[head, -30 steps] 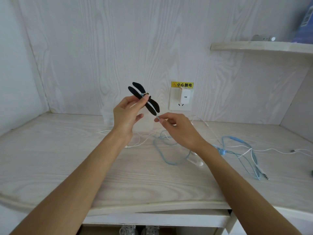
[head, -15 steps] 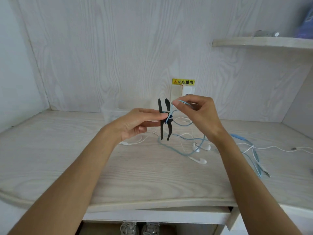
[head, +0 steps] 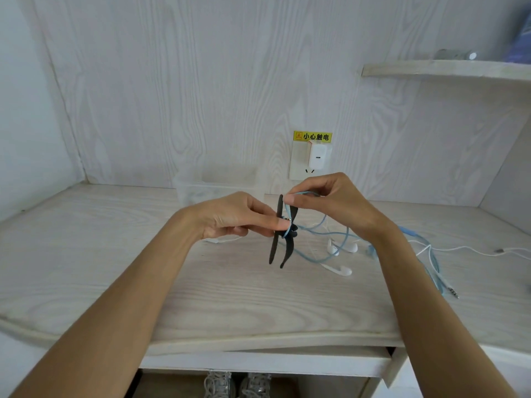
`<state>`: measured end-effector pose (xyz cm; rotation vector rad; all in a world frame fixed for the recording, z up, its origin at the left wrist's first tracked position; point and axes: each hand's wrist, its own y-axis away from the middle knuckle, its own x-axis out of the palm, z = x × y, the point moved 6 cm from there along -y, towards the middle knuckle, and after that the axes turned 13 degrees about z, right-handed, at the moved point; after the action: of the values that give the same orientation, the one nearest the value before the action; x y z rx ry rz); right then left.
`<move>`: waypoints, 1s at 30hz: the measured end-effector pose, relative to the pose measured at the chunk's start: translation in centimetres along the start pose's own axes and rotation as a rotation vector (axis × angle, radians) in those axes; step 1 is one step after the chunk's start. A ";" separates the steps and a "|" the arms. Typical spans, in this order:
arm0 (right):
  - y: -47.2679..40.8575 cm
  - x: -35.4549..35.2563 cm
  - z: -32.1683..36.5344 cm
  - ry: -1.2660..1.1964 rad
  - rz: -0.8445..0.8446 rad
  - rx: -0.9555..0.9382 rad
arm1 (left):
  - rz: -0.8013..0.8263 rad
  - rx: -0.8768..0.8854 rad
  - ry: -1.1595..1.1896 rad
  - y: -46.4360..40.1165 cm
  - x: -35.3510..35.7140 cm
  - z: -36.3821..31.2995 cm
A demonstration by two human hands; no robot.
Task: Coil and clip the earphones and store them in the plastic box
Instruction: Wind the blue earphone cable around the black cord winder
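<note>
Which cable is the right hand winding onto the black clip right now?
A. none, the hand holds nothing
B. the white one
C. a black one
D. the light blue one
D: the right hand pinches the light blue cable above the black clip, which the left hand holds; the white cable lies on the desk.

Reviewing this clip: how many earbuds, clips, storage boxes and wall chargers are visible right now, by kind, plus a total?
White earbuds on the desk: 3
Black clip: 1
Clear plastic box: 1
White wall charger: 1
Total: 6
</note>
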<state>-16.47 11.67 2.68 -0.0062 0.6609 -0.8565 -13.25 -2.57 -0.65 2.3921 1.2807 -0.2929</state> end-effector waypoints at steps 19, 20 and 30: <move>-1.4 1.3 -3.2 -0.232 0.089 0.160 | 0.055 0.429 0.254 -0.2 -0.5 -1.4; -1.5 1.6 -3.2 -0.173 0.031 0.157 | 0.027 0.446 0.260 -0.2 -0.8 -1.3; -1.7 3.1 -2.2 -0.086 0.030 0.055 | -0.499 0.564 0.548 0.2 -4.4 -0.2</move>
<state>-17.40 8.88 -0.33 0.0170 0.5557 -0.8407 -15.56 -5.85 1.21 2.6684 2.3186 -0.1503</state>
